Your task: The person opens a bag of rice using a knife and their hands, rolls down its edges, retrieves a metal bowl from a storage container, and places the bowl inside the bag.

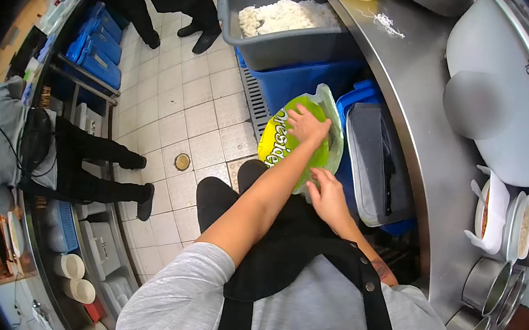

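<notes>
A green and yellow plastic sack with large printed letters stands in front of my legs, its pale, crumpled edge turned toward the counter. My left hand lies against the green part of the sack with its fingers spread. Lower down, near the sack's bottom right edge, is my right hand. Its fingers are apart and slightly bent, and I see nothing held in them. What is inside the sack cannot be seen.
A grey tub of white rice-like grains stands ahead. A lidded bin is beside the sack, under the steel counter. Metal pots stand at right. Co-workers stand at left, one in a grey top.
</notes>
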The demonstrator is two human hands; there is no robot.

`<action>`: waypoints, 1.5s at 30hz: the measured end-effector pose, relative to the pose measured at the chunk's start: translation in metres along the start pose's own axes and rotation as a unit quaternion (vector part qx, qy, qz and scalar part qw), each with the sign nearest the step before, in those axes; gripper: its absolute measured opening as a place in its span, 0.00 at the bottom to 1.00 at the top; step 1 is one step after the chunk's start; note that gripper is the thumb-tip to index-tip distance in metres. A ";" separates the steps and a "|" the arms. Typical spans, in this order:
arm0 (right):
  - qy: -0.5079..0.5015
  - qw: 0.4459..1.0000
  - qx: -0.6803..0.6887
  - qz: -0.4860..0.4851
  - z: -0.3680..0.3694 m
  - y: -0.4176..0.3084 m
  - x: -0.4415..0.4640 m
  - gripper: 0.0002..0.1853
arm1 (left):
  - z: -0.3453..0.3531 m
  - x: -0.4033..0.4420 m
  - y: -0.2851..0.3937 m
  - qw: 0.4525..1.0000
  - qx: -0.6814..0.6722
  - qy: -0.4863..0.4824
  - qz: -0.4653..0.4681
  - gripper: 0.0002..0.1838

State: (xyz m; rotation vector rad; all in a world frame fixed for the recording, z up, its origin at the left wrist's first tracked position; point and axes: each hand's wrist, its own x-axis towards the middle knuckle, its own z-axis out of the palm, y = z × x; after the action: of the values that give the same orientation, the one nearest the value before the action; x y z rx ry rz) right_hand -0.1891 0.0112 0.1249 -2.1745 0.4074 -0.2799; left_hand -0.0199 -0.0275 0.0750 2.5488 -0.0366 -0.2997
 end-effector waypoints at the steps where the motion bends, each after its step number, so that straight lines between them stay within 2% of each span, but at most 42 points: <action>1: -0.001 1.000 -0.017 -0.015 0.000 0.001 0.005 0.16 | 0.002 0.007 -0.001 1.000 -0.011 -0.010 0.017 0.41; 3: -0.006 0.998 -0.046 -0.044 0.003 0.001 0.014 0.18 | 0.004 0.024 -0.010 0.998 -0.026 -0.028 0.050 0.36; 4: -0.014 0.998 -0.042 -0.042 0.003 0.002 0.019 0.19 | 0.002 0.032 -0.013 0.996 -0.055 0.023 0.071 0.23; 7: 0.001 0.997 -0.053 -0.049 -0.002 0.002 0.040 0.19 | -0.001 0.085 -0.043 0.979 -0.078 0.010 0.189 0.14; 8: 0.023 0.996 -0.070 -0.056 -0.003 0.005 0.051 0.19 | -0.013 0.088 -0.044 0.965 -0.118 0.073 0.220 0.11; 10: 0.101 0.987 -0.104 -0.075 -0.009 0.006 0.079 0.20 | -0.040 0.096 -0.047 0.949 -0.145 0.039 0.277 0.15; 12: 0.133 0.979 -0.117 -0.100 -0.016 0.014 0.114 0.20 | -0.049 0.108 -0.051 0.927 -0.169 0.016 0.334 0.18; 14: 0.219 0.943 -0.207 -0.141 -0.016 0.028 0.148 0.23 | -0.053 0.117 -0.048 0.914 -0.147 0.008 0.379 0.16; 15: 0.216 0.949 -0.208 -0.096 -0.017 0.034 0.160 0.23 | -0.056 0.121 -0.045 0.905 -0.137 0.005 0.402 0.14; 17: 0.210 0.956 -0.207 -0.006 -0.019 0.047 0.182 0.25 | -0.060 0.132 -0.044 0.912 -0.123 0.005 0.391 0.11; 20: 0.168 0.964 -0.202 0.032 -0.025 0.091 0.209 0.26 | -0.062 0.159 -0.059 0.928 -0.072 -0.006 0.365 0.09; 22: 0.139 0.980 -0.138 0.034 -0.030 0.097 0.211 0.26 | -0.068 0.169 -0.073 0.938 -0.043 -0.028 0.343 0.09; 24: 0.097 0.987 -0.127 0.017 -0.033 0.103 0.216 0.23 | -0.067 0.170 -0.077 0.942 -0.026 -0.001 0.336 0.07; 26: 0.099 0.987 -0.127 0.018 -0.032 0.098 0.213 0.20 | -0.070 0.160 -0.069 0.944 0.013 0.036 0.328 0.08; 29: 0.095 0.990 -0.089 0.053 -0.036 0.083 0.210 0.14 | -0.082 0.111 -0.041 0.866 0.005 0.225 0.446 0.12; 31: 0.073 0.993 -0.033 0.090 -0.042 0.085 0.209 0.12 | -0.085 0.076 -0.029 0.826 -0.031 0.205 0.524 0.15; 33: 0.080 0.994 -0.033 0.071 -0.041 0.095 0.212 0.10 | -0.069 0.051 -0.027 0.813 -0.088 0.107 0.566 0.12; 36: 0.089 0.994 -0.013 0.070 -0.041 0.093 0.210 0.08 | -0.035 0.024 -0.026 0.841 -0.144 -0.080 0.515 0.10; 38: 0.097 0.992 -0.015 0.081 -0.043 0.078 0.203 0.07 | -0.018 0.025 -0.017 0.909 -0.226 -0.138 0.322 0.12; 39: 0.102 0.992 -0.012 0.068 -0.041 0.078 0.201 0.07 | -0.010 0.028 -0.011 0.925 -0.263 -0.164 0.220 0.14; 41: 0.115 0.992 -0.006 0.044 -0.033 0.088 0.197 0.07 | 0.007 0.040 0.002 0.872 -0.435 -0.189 0.122 0.18; 42: 0.157 0.985 -0.058 -0.031 -0.024 0.097 0.197 0.06 | 0.016 0.047 0.009 0.831 -0.514 -0.201 0.070 0.21; 43: 0.170 0.979 -0.094 -0.068 -0.020 0.089 0.191 0.06 | 0.024 0.054 0.013 0.822 -0.526 -0.214 0.041 0.21; 45: 0.150 0.982 -0.101 -0.051 -0.008 0.082 0.182 0.07 | 0.044 0.071 0.018 0.801 -0.549 -0.238 -0.018 0.22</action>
State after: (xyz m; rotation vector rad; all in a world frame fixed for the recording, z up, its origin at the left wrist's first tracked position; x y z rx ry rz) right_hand -0.0393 -0.1108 0.0735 -2.3624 0.5121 -0.6532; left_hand 0.0400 -0.0726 0.0346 1.2728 0.0000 -0.7197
